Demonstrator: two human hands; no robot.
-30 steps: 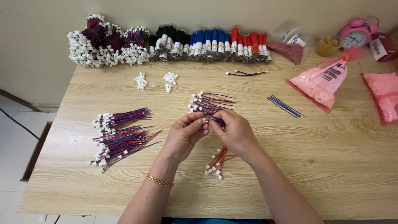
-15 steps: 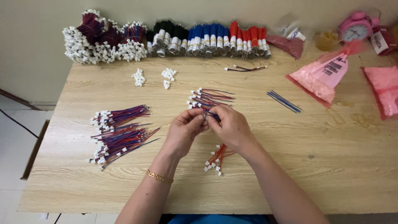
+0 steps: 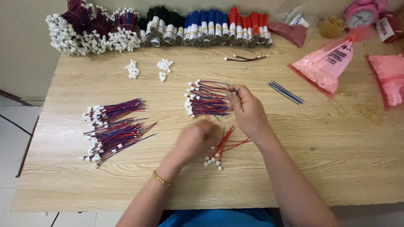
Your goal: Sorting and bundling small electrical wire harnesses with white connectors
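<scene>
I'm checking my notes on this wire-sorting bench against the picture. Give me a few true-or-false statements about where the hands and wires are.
1. The right hand touches the bundle of red-and-blue wires at mid-table. True.
2. The left hand rests on the pink bags. False: it is blurred, near the loose red wires, far from the pink bags.
3. Two heaps of finished wires lie at the left of the table. True.
4. The left wrist is bare. False: it wears a gold bracelet.
5. A pink alarm clock stands at the far right corner. True.
</scene>
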